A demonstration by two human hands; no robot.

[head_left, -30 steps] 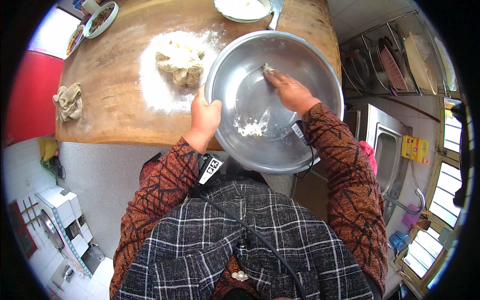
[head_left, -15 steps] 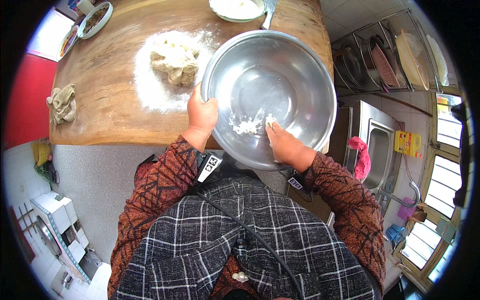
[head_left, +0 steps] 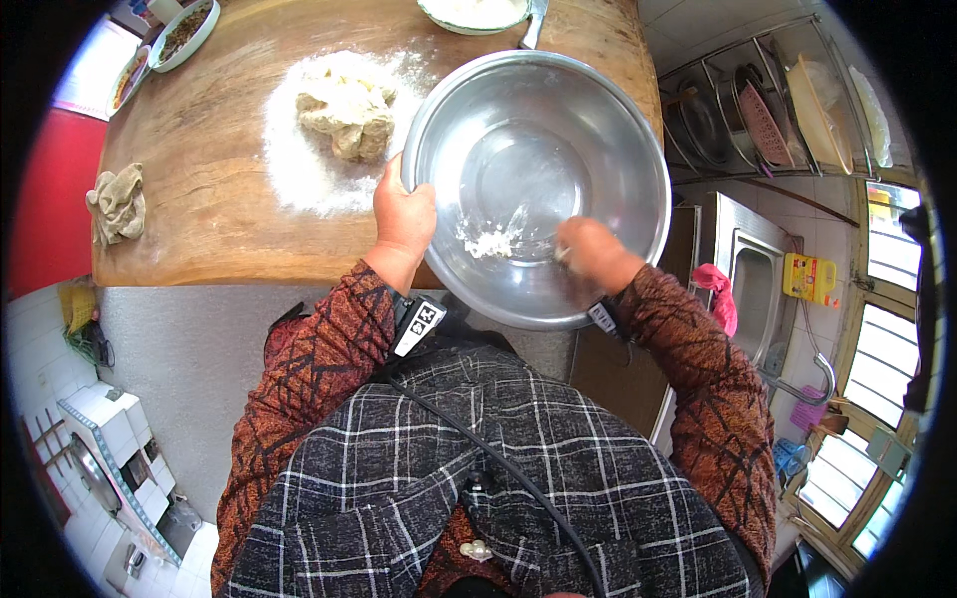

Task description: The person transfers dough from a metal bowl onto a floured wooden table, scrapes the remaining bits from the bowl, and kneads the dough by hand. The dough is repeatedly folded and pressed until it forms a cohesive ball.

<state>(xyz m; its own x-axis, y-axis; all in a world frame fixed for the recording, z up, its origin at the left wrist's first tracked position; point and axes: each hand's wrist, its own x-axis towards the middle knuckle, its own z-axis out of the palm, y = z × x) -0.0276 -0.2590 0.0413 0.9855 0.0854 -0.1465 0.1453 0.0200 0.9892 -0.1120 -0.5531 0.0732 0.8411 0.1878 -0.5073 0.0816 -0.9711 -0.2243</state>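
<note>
A large steel bowl (head_left: 598, 120) rests tilted at the near edge of a wooden table (head_left: 209, 199). My left hand (head_left: 404, 214) grips the bowl's left rim. My right hand (head_left: 590, 251) is inside the bowl near its lower wall, fingers bunched and blurred, touching the metal beside a small heap of white flour bits (head_left: 490, 241). A rough lump of dough (head_left: 346, 108) lies on a patch of scattered flour (head_left: 299, 169) on the table, just left of the bowl.
A crumpled cloth (head_left: 118, 202) lies at the table's left end. Small dishes (head_left: 184, 30) stand at the far left, a white plate (head_left: 477, 12) at the far edge. A dish rack (head_left: 773, 110) and a steel sink (head_left: 750, 289) are to the right.
My right hand has swept from the bowl's upper wall down to its near side, gathering flour bits at the bottom. The left hand has kept its hold on the rim.
</note>
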